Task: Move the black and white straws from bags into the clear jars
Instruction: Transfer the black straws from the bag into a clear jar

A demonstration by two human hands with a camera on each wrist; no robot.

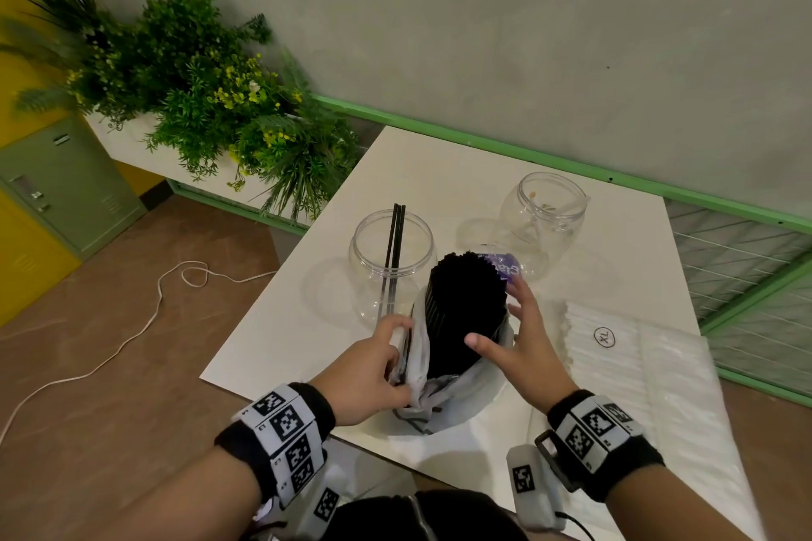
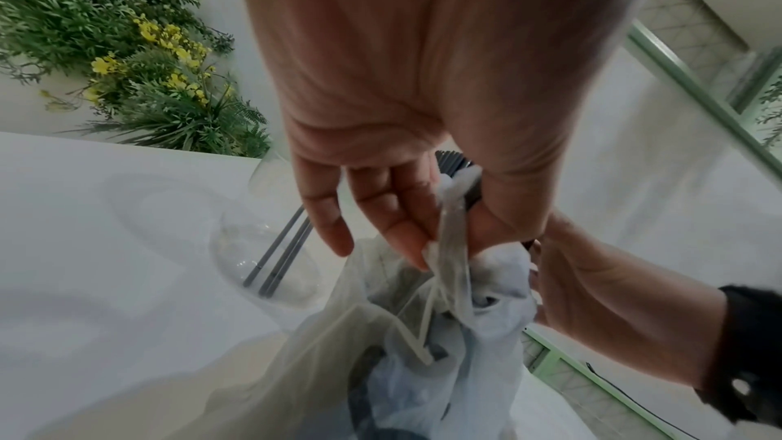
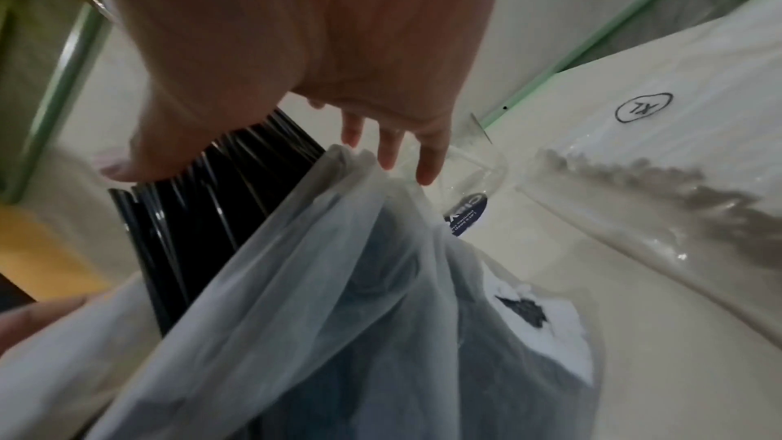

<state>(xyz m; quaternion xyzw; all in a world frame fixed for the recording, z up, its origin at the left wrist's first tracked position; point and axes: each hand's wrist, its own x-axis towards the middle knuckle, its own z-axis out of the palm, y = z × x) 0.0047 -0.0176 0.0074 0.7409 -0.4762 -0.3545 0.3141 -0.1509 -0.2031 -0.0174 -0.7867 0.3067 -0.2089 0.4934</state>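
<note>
A thick bundle of black straws (image 1: 468, 312) stands up out of a thin white plastic bag (image 1: 422, 365) at the table's near middle. My left hand (image 1: 395, 347) pinches the bag's left edge (image 2: 453, 230) between thumb and fingers. My right hand (image 1: 494, 312) is spread open around the bundle's right side, its thumb resting on the black straws (image 3: 211, 196) and its fingers straight over the bag (image 3: 338, 280). Behind on the left, a clear jar (image 1: 391, 268) holds two black straws (image 1: 395, 242). A second clear jar (image 1: 540, 224) stands at the back right.
A clear bag of white straws (image 1: 615, 347) marked XL lies at the table's right, reaching past the near edge. Green plants (image 1: 197, 92) sit beyond the left corner of the white table (image 1: 307, 321). A green rail (image 1: 571, 167) runs along the wall behind.
</note>
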